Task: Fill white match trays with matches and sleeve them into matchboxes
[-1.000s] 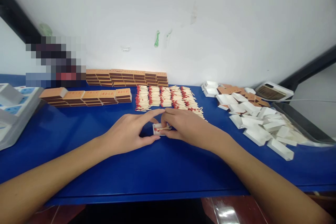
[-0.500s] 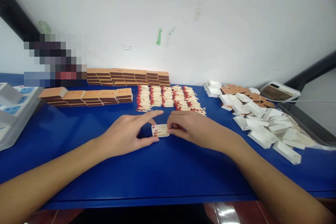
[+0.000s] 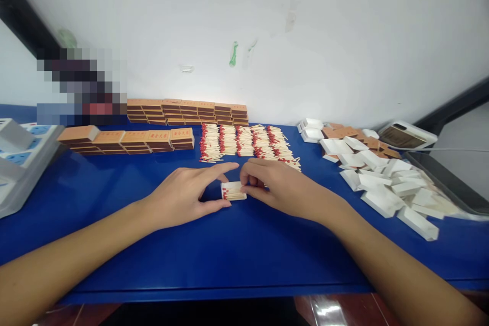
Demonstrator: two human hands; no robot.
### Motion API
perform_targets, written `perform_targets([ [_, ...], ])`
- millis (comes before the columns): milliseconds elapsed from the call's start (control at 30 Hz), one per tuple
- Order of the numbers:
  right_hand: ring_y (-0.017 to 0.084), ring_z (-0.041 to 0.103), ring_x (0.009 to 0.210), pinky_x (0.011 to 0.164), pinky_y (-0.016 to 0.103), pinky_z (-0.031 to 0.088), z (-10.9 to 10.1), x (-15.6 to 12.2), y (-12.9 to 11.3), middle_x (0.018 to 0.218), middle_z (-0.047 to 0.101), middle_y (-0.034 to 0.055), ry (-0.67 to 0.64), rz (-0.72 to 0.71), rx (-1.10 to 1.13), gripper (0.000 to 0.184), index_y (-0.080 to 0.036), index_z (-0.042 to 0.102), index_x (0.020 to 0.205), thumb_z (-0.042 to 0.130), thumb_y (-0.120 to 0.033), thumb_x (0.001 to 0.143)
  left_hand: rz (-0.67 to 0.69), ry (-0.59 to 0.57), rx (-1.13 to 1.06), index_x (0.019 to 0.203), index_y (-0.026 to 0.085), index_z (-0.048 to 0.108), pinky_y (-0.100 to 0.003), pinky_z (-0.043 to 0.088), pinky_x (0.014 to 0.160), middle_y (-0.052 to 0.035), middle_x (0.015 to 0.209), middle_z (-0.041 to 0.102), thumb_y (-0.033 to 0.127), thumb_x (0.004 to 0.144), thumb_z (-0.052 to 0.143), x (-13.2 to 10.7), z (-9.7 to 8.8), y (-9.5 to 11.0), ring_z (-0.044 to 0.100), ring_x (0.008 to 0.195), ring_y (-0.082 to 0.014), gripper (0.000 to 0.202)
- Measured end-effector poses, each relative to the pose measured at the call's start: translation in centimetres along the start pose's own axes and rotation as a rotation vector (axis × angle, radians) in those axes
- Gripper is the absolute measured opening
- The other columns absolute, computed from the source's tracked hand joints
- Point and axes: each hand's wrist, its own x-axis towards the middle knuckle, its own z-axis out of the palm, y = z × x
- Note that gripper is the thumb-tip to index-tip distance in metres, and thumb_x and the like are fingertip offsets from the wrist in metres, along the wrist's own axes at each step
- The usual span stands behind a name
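Observation:
A small white matchbox tray [image 3: 234, 184] with red-tipped matches [image 3: 232, 193] in it lies on the blue table. My left hand [image 3: 187, 194] curves around the tray's left end, thumb at the near side and a fingertip at the far side, with the index finger stretched above. At the right end, my right hand [image 3: 267, 181] is closed in a pinch, fingertips at the match ends inside the tray. Its curled fingers hide part of that end. Behind both hands lie several rows of loose matches [image 3: 244, 141], mostly with red heads to the left.
Filled-looking orange matchboxes [image 3: 148, 140] stand stacked in two rows at the back left. White empty trays [image 3: 382, 198] and orange sleeves [image 3: 338, 131] are heaped at the right, near a dark tray [image 3: 451, 183] and a phone [image 3: 405, 133]. A plastic container [image 3: 26, 173] stands far left.
The matches in the tray lie straighter and more evenly side by side. My right fingertips have shifted slightly left over the tray; my left hand holds nearly the same place.

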Motion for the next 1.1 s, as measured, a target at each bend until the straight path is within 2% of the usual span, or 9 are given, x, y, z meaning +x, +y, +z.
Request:
perform_targets([
  [400,0.016,0.06,0.084,0.072,0.029,0.042,1.8,0.4,0.0,0.104,0.067,0.006,0.029,-0.064,-0.006,0.012,-0.017,0.067,0.099,0.06,-0.023,0.106,-0.006,-0.01,0.011,0.156,0.032,0.045,-0.023,0.05,0.061,0.0051,0.123,0.078,0.044,0.095,0.075,0.0,0.0,0.1,0.066,0.063,-0.0087,0.068],
  [500,0.016,0.061,0.083,0.071,0.029,0.041,0.7,0.1,-0.1,0.105,0.068,0.0067,0.023,-0.042,-0.035,0.014,-0.017,0.069,0.101,0.06,-0.025,0.107,-0.005,-0.002,0.012,0.156,0.031,0.046,-0.024,0.05,0.061,0.0046,0.122,0.078,0.046,0.096,0.074,-0.1,-0.1,0.2,0.066,0.063,-0.0088,0.067],
  [600,0.017,0.062,0.08,0.07,0.03,0.041,-1.6,-0.8,0.6,0.093,0.071,0.0049,0.031,0.023,-0.092,0.014,-0.018,0.071,0.095,0.063,-0.026,0.104,-0.009,0.016,0.01,0.156,0.032,0.046,-0.024,0.049,0.06,0.0053,0.121,0.078,0.046,0.097,0.072,-0.1,-0.3,0.2,0.065,0.061,-0.0083,0.066],
  [667,0.017,0.062,0.075,0.067,0.03,0.04,-2.9,-1.4,1.5,0.082,0.072,0.0032,-0.023,0.091,-0.109,0.015,-0.02,0.073,0.088,0.066,-0.026,0.1,-0.001,0.034,0.012,0.156,0.032,0.047,-0.024,0.049,0.06,0.0057,0.12,0.078,0.045,0.097,0.071,-0.2,-0.4,0.1,0.065,0.06,-0.0081,0.064],
  [733,0.017,0.063,0.073,0.066,0.03,0.041,-3.7,-1.8,2.4,0.082,0.074,0.0027,-0.1,0.13,-0.099,0.011,-0.021,0.076,0.087,0.069,-0.024,0.096,0.002,0.036,0.016,0.156,0.032,0.047,-0.024,0.049,0.061,0.0059,0.12,0.078,0.045,0.098,0.071,-0.1,-0.4,0.1,0.065,0.06,-0.008,0.064],
  [867,0.018,0.065,0.074,0.065,0.03,0.042,-3.2,-1.7,3.3,0.086,0.075,0.0027,-0.176,0.171,-0.067,0.006,-0.022,0.077,0.09,0.072,-0.023,0.092,-0.008,0.018,0.028,0.156,0.033,0.045,-0.024,0.049,0.062,0.0064,0.121,0.078,0.047,0.099,0.07,-0.1,-0.4,0.0,0.065,0.061,-0.0077,0.064],
  [1100,0.017,0.057,0.072,0.065,0.03,0.039,-1.9,-1.3,2.5,0.082,0.069,0.0025,-0.155,0.142,-0.104,0.015,-0.02,0.066,0.082,0.065,-0.023,0.097,-0.002,0.019,0.049,0.157,0.033,0.045,-0.024,0.049,0.061,0.0043,0.121,0.078,0.046,0.099,0.07,-0.2,-0.3,-0.1,0.063,0.058,-0.0082,0.064],
])
